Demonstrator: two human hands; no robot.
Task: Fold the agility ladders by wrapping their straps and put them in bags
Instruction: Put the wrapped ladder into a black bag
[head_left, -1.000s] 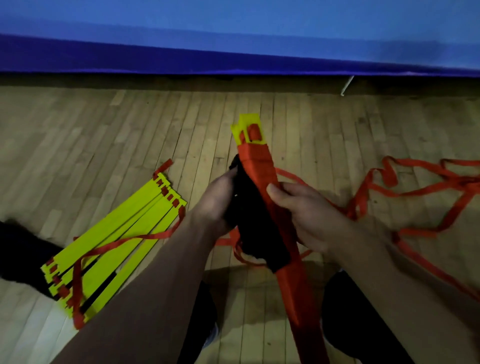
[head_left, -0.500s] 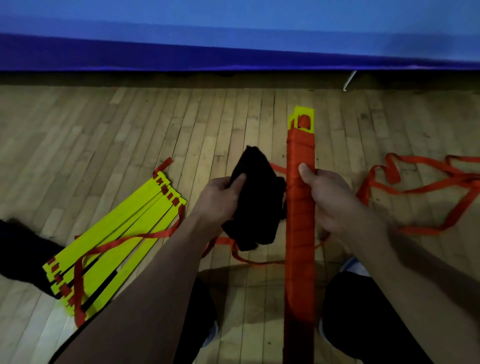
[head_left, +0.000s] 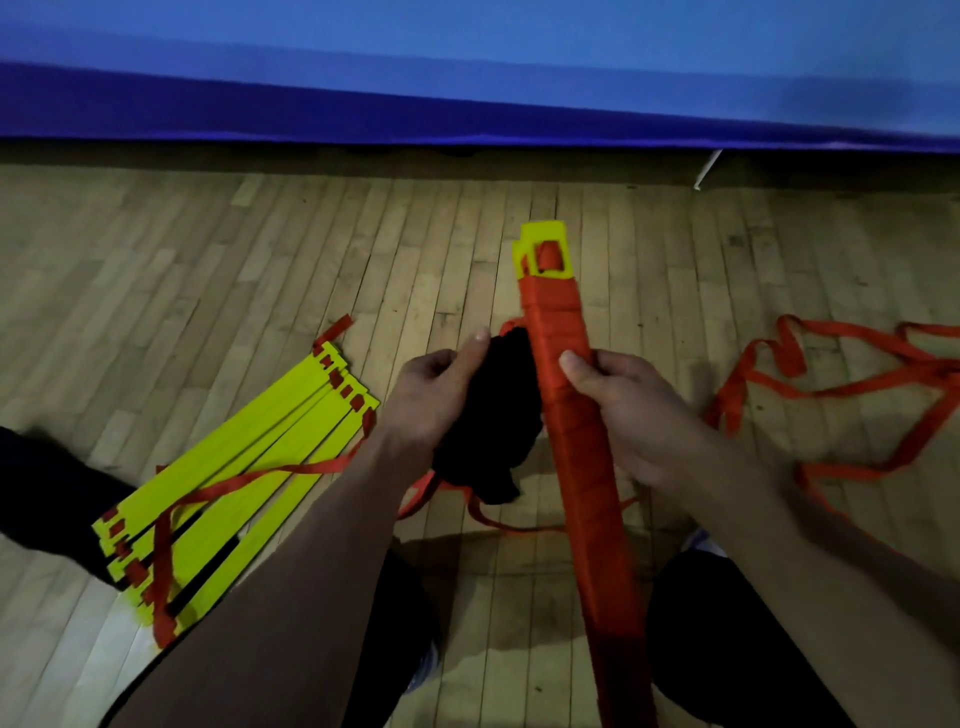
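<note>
Here we log one wrapped agility ladder (head_left: 582, 441): yellow rungs bundled tight in orange strap, yellow end exposed, held upright-tilted over the wooden floor (head_left: 260, 291). Our right hand (head_left: 623, 415) grips it; our left hand (head_left: 436, 400) pinches a black bag (head_left: 493, 426) beside it.
</note>
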